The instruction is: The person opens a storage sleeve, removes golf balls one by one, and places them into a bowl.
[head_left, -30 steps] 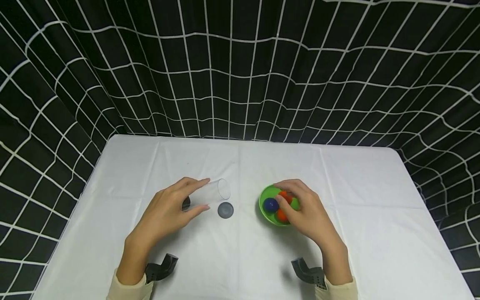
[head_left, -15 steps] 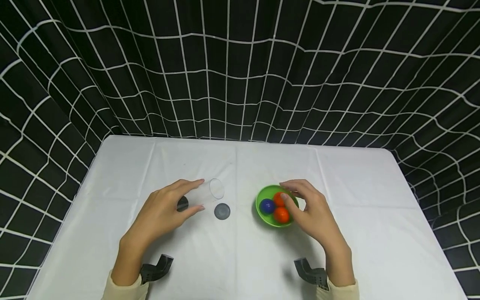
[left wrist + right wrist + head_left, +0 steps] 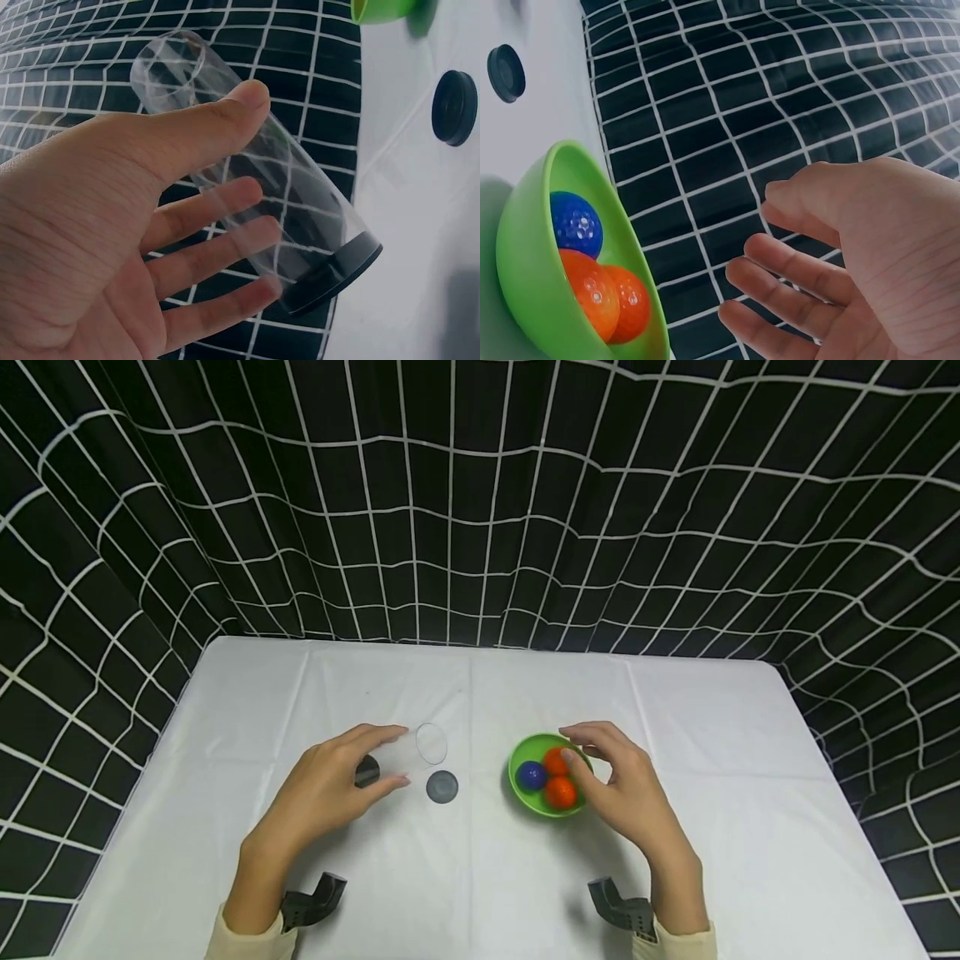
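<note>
Nearest the person, two dark wrist mounts [image 3: 315, 900] are showing at the cuffs, lying over the white tablecloth [image 3: 480, 877] that is covering the table.

The left hand [image 3: 322, 793] is lying on its side at about 9 o'clock from the table's middle, thumb and fingers curling round a clear plastic tube [image 3: 408, 747]. The tube is being held tilted, its open mouth pointing toward 2 o'clock and its black bottom cap [image 3: 367, 771] sitting at the palm end. In the left wrist view the thumb [image 3: 225, 120] is pressing along one side and the fingers [image 3: 217, 255] are wrapping the other.

Just beside the tube's mouth, at 5 o'clock from it, a loose black lid [image 3: 442, 787] is lying flat on the cloth.

The right hand [image 3: 630, 793] is hovering at 3 o'clock of a green bowl [image 3: 521, 785], fingers loosely bent and spread apart, gripping nothing; whether the fingertips are touching the rim cannot be told. The bowl is holding one blue ball [image 3: 531, 774] and two orange balls [image 3: 560, 792].

Behind the table a black curtain with a white grid [image 3: 480, 510] is hanging.
</note>
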